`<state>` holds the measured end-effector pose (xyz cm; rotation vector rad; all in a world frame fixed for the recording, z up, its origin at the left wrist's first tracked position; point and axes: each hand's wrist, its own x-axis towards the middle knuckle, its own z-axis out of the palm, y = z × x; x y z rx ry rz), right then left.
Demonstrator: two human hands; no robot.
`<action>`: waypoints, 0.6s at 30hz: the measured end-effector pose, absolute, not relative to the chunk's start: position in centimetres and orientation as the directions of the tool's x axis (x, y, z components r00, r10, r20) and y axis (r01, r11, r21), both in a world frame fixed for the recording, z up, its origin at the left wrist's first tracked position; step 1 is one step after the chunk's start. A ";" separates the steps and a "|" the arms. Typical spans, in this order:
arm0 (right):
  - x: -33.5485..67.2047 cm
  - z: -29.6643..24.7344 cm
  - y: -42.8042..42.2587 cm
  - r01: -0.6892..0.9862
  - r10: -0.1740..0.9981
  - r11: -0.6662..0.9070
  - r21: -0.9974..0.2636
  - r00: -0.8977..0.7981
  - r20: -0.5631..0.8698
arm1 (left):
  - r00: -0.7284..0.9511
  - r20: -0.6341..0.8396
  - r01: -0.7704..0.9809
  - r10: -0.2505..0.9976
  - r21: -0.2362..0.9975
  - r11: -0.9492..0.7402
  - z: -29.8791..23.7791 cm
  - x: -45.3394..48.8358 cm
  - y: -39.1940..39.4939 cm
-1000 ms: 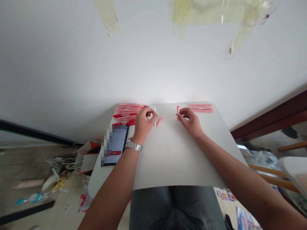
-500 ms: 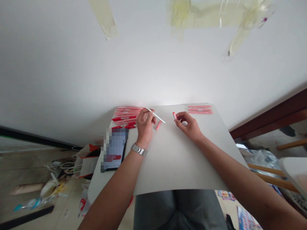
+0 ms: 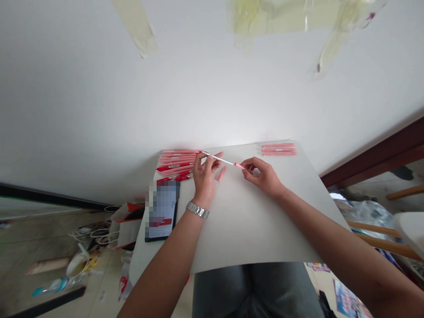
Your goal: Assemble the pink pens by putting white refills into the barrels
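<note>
My left hand [image 3: 203, 176] pinches a thin white stick [image 3: 225, 160] that looks like a pen refill, slanting down to the right. In my right hand [image 3: 263, 174] is a short pink pen part [image 3: 239, 166], pinched between thumb and fingertips and turned toward the stick. The stick's right tip is at the end of this part; whether it is inside, I cannot tell. A second pink piece [image 3: 221, 173] lies on the white table [image 3: 245, 221] below the stick. Several pink and red pens [image 3: 175, 161] are piled by my left hand.
A few pink pens [image 3: 279, 149] lie in a row at the table's back right. A tablet [image 3: 162, 212] rests at the left edge. The wall [image 3: 212, 88] stands right behind the table. Bags and bottles are on the floor at left.
The pink part in my right hand has tilted from nearly upright to lie along the stick's line. Stick and part, apart before, now meet end to end.
</note>
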<state>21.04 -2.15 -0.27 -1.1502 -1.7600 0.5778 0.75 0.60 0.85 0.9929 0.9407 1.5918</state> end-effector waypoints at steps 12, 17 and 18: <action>21.2 -0.6 -2.0 0.495 0.868 0.483 -0.722 -0.165 0.468 | -0.111 0.213 -0.308 0.971 0.921 -0.238 0.8 1.0 0.2; 21.2 -0.5 -2.1 0.472 0.861 0.501 -0.726 -0.189 0.471 | 0.007 0.212 -0.283 0.977 0.938 -0.202 0.8 1.2 -0.4; 21.2 -0.5 -2.1 0.467 0.860 0.503 -0.728 -0.190 0.473 | 0.016 0.212 -0.288 0.977 0.937 -0.199 0.7 1.2 -0.3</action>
